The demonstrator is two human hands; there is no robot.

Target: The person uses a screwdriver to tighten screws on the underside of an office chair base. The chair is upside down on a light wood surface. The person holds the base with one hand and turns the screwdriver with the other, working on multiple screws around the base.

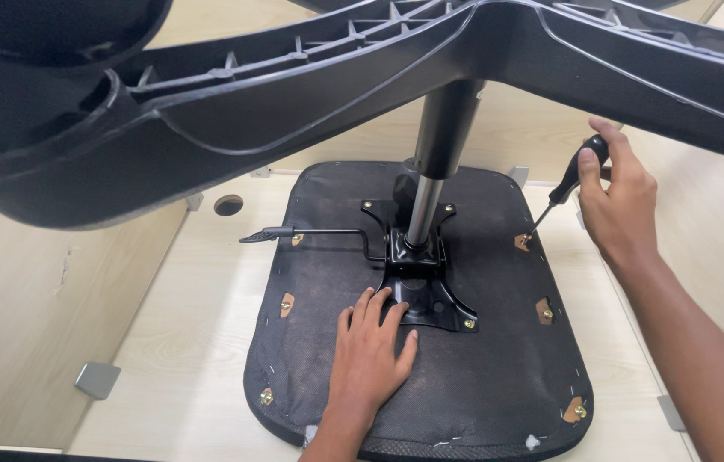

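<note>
One screwdriver (569, 180), black-handled with a slim shank, was gripped in the right hand (618, 201), fingers closed round the handle. It was held slanted down and inward so the tip met a small brown fixing tab (522, 242) at the seat's edge, just below and left of that hand; the tilt appeared to line the blade up with the screw there.

One upturned chair seat (430, 376), dark fabric stapled along the rim, lay flat beneath both hands. The left hand (370, 355) rested on it palm down, fingers spread and holding nothing, apparently pressing the seat steady.

One black metal mounting plate (417, 282), directly beyond the left fingertips, touching or nearly touching them. Brass-coloured bolts showed at its corners.

One gas-lift column (430, 184) rose from the plate, between the hands and farther off.

One star-shaped chair base (293, 94), black ribbed plastic, spread overhead above both hands.

One adjustment lever (293, 233) ran out left of the plate, well beyond the left hand.

Several further brown tabs (543, 310) sat round the seat's margin, one below the right hand.

One pale wooden surface (182, 342) with raised side panels lay under the seat.
</note>
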